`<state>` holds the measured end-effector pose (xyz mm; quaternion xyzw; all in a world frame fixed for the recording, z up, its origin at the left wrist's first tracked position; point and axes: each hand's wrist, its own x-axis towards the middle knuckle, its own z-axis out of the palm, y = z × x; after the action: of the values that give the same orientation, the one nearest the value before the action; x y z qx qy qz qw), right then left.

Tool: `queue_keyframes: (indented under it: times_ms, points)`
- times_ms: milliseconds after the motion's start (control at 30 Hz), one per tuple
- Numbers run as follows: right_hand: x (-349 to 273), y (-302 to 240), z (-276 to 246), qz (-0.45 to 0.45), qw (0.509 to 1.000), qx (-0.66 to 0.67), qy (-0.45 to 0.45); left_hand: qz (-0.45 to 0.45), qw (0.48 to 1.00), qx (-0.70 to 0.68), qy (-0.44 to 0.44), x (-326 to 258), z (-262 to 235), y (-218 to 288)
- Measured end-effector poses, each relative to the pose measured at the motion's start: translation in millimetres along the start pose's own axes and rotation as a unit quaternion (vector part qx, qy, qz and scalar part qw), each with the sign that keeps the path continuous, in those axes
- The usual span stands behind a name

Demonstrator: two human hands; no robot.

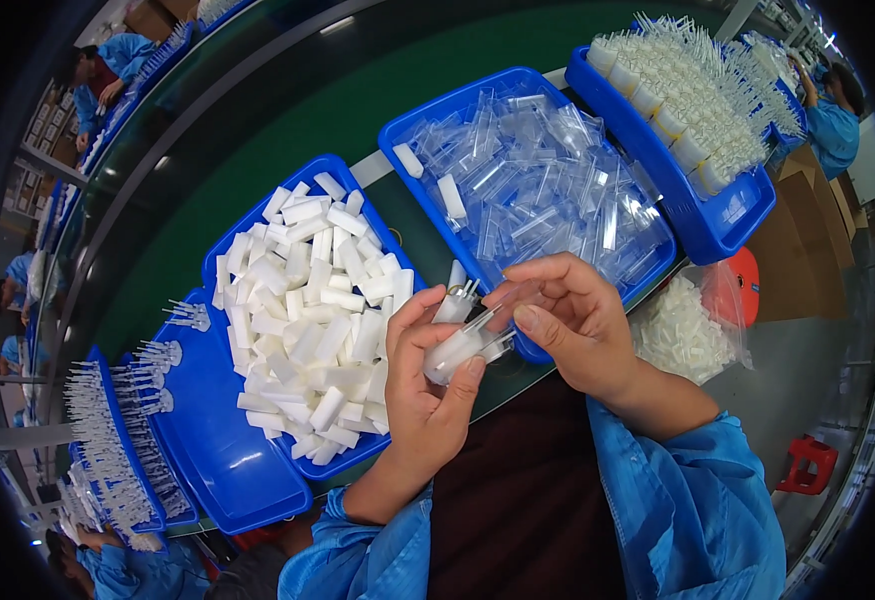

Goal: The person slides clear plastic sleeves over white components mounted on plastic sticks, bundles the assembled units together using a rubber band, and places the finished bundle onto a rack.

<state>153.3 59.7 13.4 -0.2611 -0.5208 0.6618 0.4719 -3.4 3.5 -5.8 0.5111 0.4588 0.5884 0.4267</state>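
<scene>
My left hand (423,405) is closed around a white, rounded plastic part (455,354) with thin clear prongs pointing up and to the right. Close beside its fingertips is another small white part with prongs (457,298); whether the fingers hold it too, I cannot tell. My right hand (590,335) pinches a clear plastic piece (518,298) at the prong end of the white part. Its exact shape is partly hidden by the fingers. Both hands are in front of a blue bin (438,238) of clear plastic sleeves and a blue bin (220,325) heaped with white foam-like blocks.
A blue tray (243,475) and racks of pronged parts (108,440) stand at left. Another blue bin (738,212) of pronged parts is at far right. Beyond my right arm are a bag of white parts (686,330), cardboard (803,255) and a red stool (810,464). Co-workers sit around.
</scene>
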Motion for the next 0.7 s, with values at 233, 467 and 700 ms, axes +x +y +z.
queue_keyframes:
  times_ms: [233, 467, 700]
  points:
    - [-6, 9, 1, -0.034, 0.998, 0.051, -0.014, 0.031, 0.999, 0.007, 0.002, 1, -1, -4]
    - [-8, 7, 4, -0.072, 0.997, 0.003, -0.020, 0.021, 0.999, -0.038, 0.011, -1, 3, 0]
    - [-12, 10, 6, -0.061, 0.998, 0.016, -0.020, 0.072, 0.996, -0.042, 0.038, -2, 0, -11]
